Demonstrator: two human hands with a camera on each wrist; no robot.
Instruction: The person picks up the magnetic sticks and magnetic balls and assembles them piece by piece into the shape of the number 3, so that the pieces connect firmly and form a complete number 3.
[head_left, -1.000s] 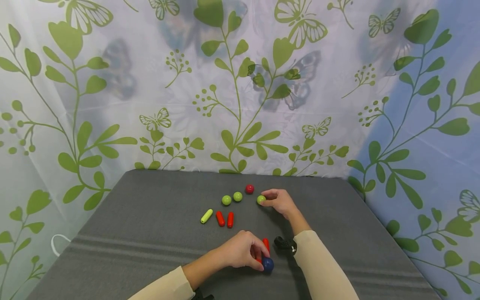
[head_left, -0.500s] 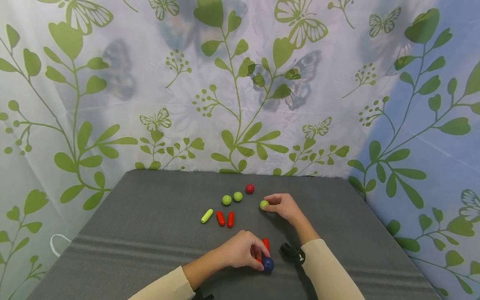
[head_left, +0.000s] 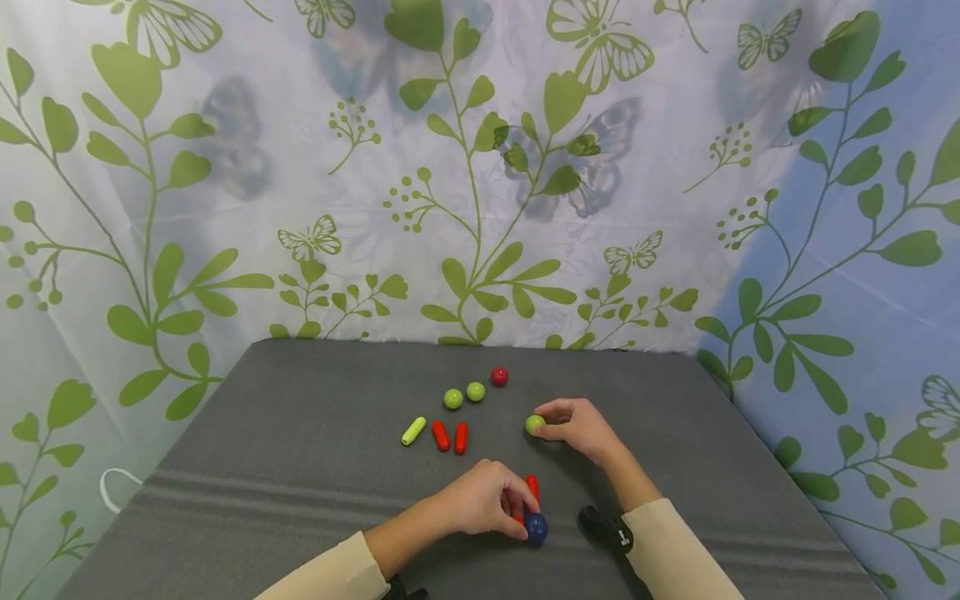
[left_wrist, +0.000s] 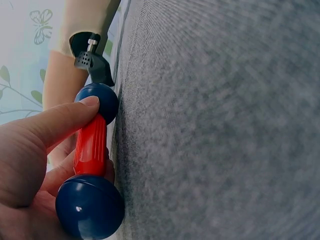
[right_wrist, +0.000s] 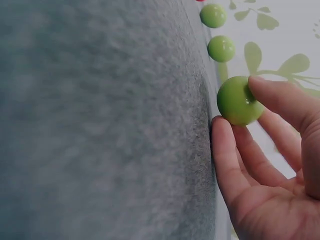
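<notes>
My left hand (head_left: pixel 483 500) grips a piece made of a red ribbed rod (left_wrist: pixel 91 147) between two blue balls, low over the grey table. In the left wrist view the thumb presses the far blue ball (left_wrist: pixel 107 104), and the near blue ball (left_wrist: pixel 90 206) sits by the palm. From the head only one blue ball (head_left: pixel 536 529) shows, with a red rod (head_left: pixel 532 490) reaching out beyond it. My right hand (head_left: pixel 583 427) pinches a green ball (right_wrist: pixel 239 102) between thumb and fingers, close to the cloth.
Farther back on the table (head_left: pixel 315 433) lie two green balls, one (head_left: pixel 476 392) near a red ball (head_left: pixel 499 377). In front of them are two loose red rods (head_left: pixel 461 438) and a yellow-green rod (head_left: pixel 413 431). A patterned curtain (head_left: pixel 360 208) stands behind.
My right hand has drawn the green ball back toward me and slightly to the right. The left hand and its piece stay where they were.
</notes>
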